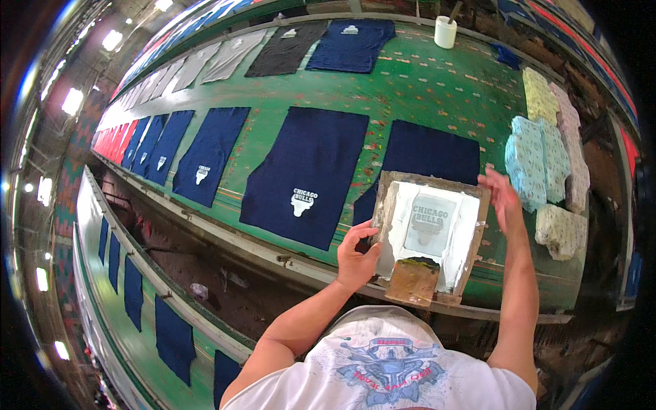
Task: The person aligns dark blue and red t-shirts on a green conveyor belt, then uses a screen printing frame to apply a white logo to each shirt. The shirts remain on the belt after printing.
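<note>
The left hand (pixel 355 254) has its grip closed on the left edge of a wooden-framed printing screen (pixel 430 229), which lies on a navy fabric panel (pixel 427 152) at the near right of the long green worktop (pixel 424 82). The right hand (pixel 502 195) rests open at the frame's far right corner, fingers spread. A wooden squeegee (pixel 412 281) sits at the screen's near end. Left of it lies a printed navy panel (pixel 307 174); patterned cloth bundles (pixel 540 160) sit to the right.
</note>
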`<state>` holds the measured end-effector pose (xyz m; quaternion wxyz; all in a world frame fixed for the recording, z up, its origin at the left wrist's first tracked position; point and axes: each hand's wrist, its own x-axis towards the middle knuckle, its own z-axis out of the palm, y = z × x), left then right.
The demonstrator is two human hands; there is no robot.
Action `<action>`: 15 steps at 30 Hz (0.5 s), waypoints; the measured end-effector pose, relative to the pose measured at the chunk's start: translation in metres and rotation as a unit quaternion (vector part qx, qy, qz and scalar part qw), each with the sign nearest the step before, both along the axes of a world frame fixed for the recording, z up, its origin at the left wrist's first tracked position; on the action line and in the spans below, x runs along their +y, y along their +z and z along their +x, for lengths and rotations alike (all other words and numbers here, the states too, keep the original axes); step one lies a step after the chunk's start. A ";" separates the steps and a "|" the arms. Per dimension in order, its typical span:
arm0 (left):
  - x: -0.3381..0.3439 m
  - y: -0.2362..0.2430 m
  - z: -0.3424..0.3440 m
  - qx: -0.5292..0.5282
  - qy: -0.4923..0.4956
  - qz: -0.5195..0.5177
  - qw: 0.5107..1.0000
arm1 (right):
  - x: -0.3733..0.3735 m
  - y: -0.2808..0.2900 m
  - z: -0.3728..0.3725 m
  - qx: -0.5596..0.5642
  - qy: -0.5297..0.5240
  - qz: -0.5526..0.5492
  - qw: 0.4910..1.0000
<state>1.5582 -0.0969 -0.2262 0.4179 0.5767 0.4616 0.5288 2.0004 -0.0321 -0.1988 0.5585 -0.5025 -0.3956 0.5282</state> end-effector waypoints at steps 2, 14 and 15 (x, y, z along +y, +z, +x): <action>0.004 0.003 -0.015 -0.003 0.010 0.001 1.000 | -0.033 -0.013 -0.022 0.024 -0.036 -0.048 0.998; 0.007 0.037 -0.134 -0.084 0.086 -0.013 0.993 | -0.111 0.020 -0.270 0.214 0.052 0.033 0.975; 0.005 0.045 -0.148 -0.069 0.104 -0.018 0.992 | -0.104 0.028 -0.282 0.226 0.082 0.038 0.970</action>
